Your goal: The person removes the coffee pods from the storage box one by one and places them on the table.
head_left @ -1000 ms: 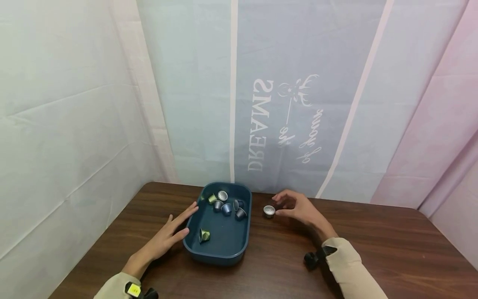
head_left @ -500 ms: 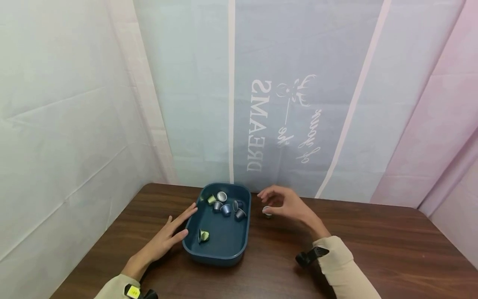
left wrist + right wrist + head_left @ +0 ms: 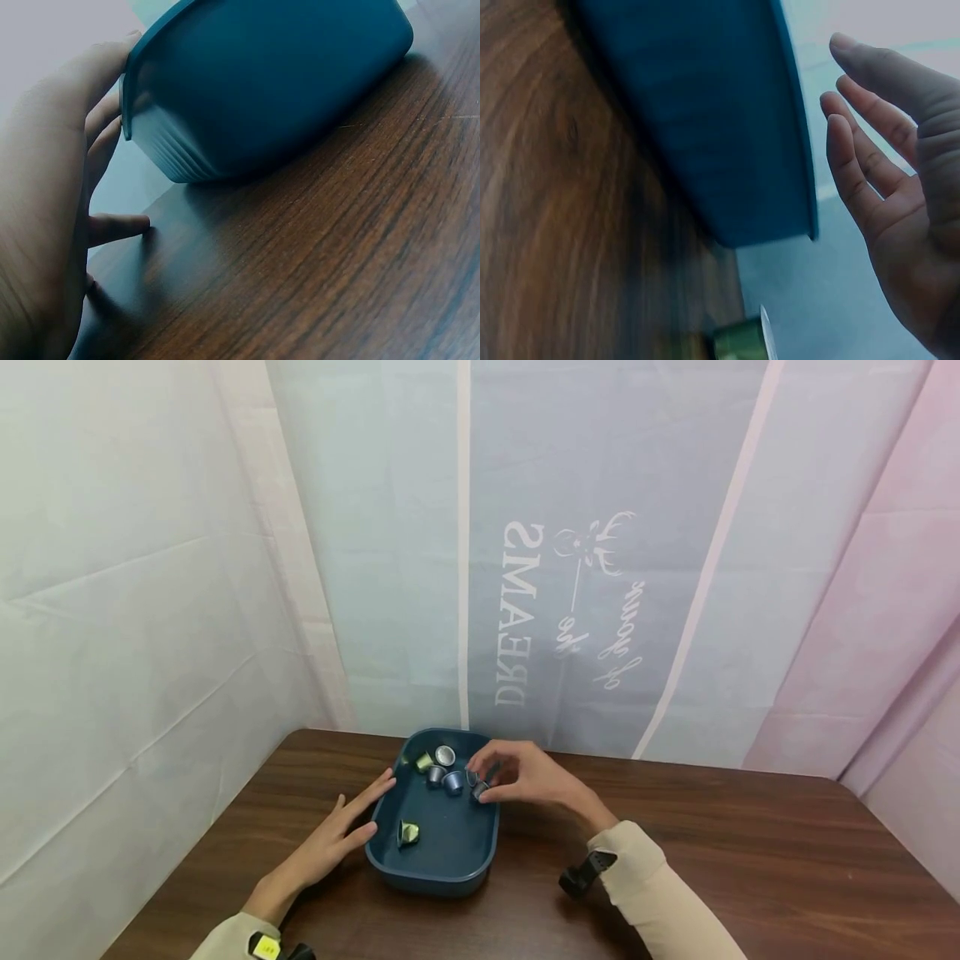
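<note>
A dark blue plastic bin [image 3: 431, 883] holds several coffee capsules. My left hand [image 3: 330, 843] rests with spread fingers against its left rim. Over the right rim reaches my right hand [image 3: 528, 772], thumb and fingers apart beside a dark capsule [image 3: 479, 790]. In the right wrist view nothing shows between thumb and fingertips. Nearby in the bin are a blue capsule [image 3: 453, 783], a purple-grey capsule [image 3: 436, 776], a silver-lidded capsule [image 3: 445, 755] and a light green capsule [image 3: 424, 762]. A shiny green capsule [image 3: 409, 833] lies apart, nearer the front.
Outside the bin, a green capsule [image 3: 741, 340] stands lid up on the wooden table [image 3: 712, 860]; my right hand hides that spot in the head view. A printed cloth [image 3: 390, 568] hangs right behind the table, with another cloth [image 3: 135, 610] along the left.
My right hand has moved left from the capsule on the table, over the bin's right rim to the capsules inside. My left hand stays at the left rim.
</note>
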`<state>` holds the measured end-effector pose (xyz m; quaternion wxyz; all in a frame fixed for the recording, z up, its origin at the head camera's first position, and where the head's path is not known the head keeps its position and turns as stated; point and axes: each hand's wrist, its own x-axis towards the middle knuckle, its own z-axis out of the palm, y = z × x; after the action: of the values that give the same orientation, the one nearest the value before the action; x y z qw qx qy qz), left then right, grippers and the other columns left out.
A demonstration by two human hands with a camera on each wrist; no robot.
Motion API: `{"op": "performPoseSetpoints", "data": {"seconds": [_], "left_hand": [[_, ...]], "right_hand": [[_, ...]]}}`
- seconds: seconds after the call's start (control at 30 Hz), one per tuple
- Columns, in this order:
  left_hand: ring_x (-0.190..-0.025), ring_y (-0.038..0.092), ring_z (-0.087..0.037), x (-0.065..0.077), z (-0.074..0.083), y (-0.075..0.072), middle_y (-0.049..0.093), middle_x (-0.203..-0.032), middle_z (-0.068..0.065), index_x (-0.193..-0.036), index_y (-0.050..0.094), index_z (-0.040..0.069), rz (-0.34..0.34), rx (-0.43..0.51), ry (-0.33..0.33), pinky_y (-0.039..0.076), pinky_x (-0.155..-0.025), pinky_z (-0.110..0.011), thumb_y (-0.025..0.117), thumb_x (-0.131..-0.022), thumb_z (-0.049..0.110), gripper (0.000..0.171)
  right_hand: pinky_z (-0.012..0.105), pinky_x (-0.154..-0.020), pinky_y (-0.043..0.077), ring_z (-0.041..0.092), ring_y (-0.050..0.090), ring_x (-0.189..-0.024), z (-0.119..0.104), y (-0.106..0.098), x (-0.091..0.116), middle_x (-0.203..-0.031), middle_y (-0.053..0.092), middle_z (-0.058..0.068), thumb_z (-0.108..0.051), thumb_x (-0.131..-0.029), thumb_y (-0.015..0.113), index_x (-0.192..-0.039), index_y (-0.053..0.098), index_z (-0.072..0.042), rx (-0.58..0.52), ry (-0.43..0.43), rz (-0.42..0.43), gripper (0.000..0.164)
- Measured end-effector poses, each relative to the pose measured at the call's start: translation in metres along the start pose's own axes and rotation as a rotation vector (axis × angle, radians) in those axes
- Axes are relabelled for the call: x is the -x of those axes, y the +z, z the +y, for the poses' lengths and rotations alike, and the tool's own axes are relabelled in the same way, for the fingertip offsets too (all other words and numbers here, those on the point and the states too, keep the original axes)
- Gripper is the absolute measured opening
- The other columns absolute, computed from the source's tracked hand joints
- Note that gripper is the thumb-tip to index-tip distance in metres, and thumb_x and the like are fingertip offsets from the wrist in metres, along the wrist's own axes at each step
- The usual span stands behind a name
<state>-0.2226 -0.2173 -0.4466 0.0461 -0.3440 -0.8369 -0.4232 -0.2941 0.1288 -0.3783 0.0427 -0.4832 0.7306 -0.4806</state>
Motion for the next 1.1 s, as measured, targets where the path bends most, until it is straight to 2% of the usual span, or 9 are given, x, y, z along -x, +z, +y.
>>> {"op": "performPoseSetpoints", "data": {"seconds": [0.2, 0.5, 0.6, 0.73, 0.93, 1.1], "left_hand": [[-0.14, 0.016, -0.043, 0.0, -0.001, 0.001, 0.016, -0.159, -0.007, -0.153, 0.026, 0.017, 0.008, 0.003, 0.007, -0.005, -0.09, -0.081, 0.045, -0.099, 0.007, 0.058], [-0.14, 0.016, -0.043, -0.003, -0.001, 0.002, 0.015, -0.159, -0.005, -0.153, 0.026, 0.014, 0.002, 0.019, 0.011, -0.005, -0.089, -0.081, 0.044, -0.099, 0.007, 0.056], [-0.14, 0.016, -0.042, -0.003, -0.002, 0.002, 0.015, -0.159, -0.006, -0.153, 0.026, 0.013, 0.001, 0.02, 0.015, -0.005, -0.089, -0.081, 0.044, -0.099, 0.007, 0.056], [-0.142, 0.016, -0.036, -0.002, -0.003, 0.002, 0.015, -0.159, -0.004, -0.153, 0.026, 0.013, -0.002, 0.015, 0.018, -0.005, -0.088, -0.081, 0.043, -0.1, 0.007, 0.056], [-0.144, 0.015, -0.024, 0.0, -0.005, 0.0, 0.016, -0.159, -0.004, -0.153, 0.025, 0.012, 0.002, 0.01, 0.018, -0.005, -0.088, -0.081, 0.043, -0.099, 0.004, 0.056], [-0.143, 0.015, -0.024, 0.0, -0.005, 0.002, 0.015, -0.159, -0.005, -0.153, 0.024, 0.011, -0.005, 0.011, 0.013, -0.004, -0.088, -0.081, 0.042, -0.1, 0.007, 0.055]], "right_hand": [[0.033, -0.076, 0.055, 0.028, 0.064, -0.093, -0.001, 0.011, -0.013, -0.11, 0.063, 0.016, -0.02, -0.081, 0.079, -0.113, 0.064, -0.012, 0.016, 0.026, -0.081, 0.036], [0.032, -0.078, 0.054, 0.02, 0.064, -0.09, -0.002, 0.026, -0.032, -0.106, 0.064, 0.0, -0.018, -0.082, 0.078, -0.114, 0.063, -0.01, 0.015, 0.022, -0.177, 0.036], [0.031, -0.079, 0.054, 0.019, 0.063, -0.088, -0.002, 0.031, -0.037, -0.101, 0.064, 0.005, -0.018, -0.081, 0.078, -0.113, 0.062, -0.007, 0.028, 0.022, -0.21, 0.036], [0.027, -0.078, 0.053, 0.014, 0.064, -0.086, -0.002, 0.037, -0.044, -0.1, 0.064, 0.012, -0.015, -0.081, 0.079, -0.112, 0.061, -0.012, 0.055, 0.027, -0.25, 0.036], [0.021, -0.074, 0.053, 0.006, 0.064, -0.085, -0.005, 0.051, -0.055, -0.108, 0.063, 0.009, -0.012, -0.08, 0.079, -0.112, 0.06, -0.013, 0.117, -0.012, -0.329, 0.038], [0.019, -0.073, 0.052, 0.004, 0.063, -0.085, -0.004, 0.064, -0.06, -0.109, 0.062, 0.005, -0.013, -0.081, 0.078, -0.113, 0.061, -0.01, 0.13, -0.012, -0.396, 0.037]]}}
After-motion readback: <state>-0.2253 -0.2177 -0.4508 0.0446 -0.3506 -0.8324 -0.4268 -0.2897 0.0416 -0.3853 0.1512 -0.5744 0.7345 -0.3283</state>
